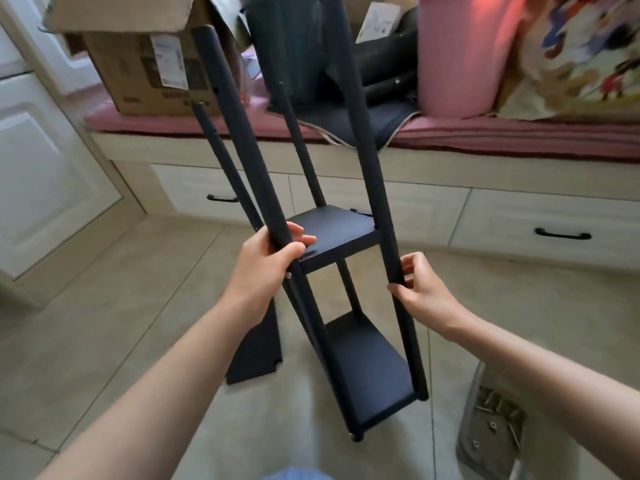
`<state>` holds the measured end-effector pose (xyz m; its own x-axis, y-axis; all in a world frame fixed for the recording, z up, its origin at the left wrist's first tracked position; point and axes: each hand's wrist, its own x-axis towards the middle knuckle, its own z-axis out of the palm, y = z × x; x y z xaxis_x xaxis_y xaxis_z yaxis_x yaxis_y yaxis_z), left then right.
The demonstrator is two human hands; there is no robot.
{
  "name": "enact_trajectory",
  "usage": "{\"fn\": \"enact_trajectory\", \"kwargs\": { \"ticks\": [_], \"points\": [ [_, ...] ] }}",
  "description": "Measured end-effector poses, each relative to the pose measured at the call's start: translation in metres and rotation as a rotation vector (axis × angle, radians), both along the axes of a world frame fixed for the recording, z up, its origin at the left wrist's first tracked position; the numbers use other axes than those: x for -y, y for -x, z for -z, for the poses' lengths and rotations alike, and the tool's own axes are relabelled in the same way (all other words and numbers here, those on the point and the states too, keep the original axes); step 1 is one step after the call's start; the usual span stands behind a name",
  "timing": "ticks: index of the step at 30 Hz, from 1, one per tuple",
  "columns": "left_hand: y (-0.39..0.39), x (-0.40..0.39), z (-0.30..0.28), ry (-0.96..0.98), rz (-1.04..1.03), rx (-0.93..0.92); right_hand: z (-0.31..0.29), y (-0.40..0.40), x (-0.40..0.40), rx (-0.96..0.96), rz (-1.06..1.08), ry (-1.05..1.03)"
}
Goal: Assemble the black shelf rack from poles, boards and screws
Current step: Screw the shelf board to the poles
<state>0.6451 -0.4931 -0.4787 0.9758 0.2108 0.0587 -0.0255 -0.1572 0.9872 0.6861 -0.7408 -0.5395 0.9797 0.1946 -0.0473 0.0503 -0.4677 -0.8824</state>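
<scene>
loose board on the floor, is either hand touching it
No, the loose board lies on the floor alone while the left hand and right hand each grip a pole.

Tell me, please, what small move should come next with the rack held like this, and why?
Probably set the rack down upright and free one hand for the spare board on the floor. Only two boards are mounted, the poles above the upper one are bare, and both the left hand and the right hand are gripping poles.
</scene>
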Motion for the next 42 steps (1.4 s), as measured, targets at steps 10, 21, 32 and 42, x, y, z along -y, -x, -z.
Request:
{"fn": "enact_trajectory", "kwargs": {
  "ticks": [10,21,32,42],
  "points": [
    [0.011,0.002,0.027,-0.119,0.210,0.021,0.038,0.040,0.007,-0.177,-0.003,-0.001],
    [0.032,-0.022,0.056,-0.289,0.149,-0.015,0.055,0.053,-0.017,-0.272,0.065,-0.022],
    [0.055,-0.018,0.083,-0.249,-0.095,0.076,0.070,0.065,-0.024,-0.199,0.004,0.092],
    [0.121,0.023,0.100,-0.251,-0.351,0.313,0.069,0.075,-0.017,-0.150,0.005,0.047]
  ]
}}
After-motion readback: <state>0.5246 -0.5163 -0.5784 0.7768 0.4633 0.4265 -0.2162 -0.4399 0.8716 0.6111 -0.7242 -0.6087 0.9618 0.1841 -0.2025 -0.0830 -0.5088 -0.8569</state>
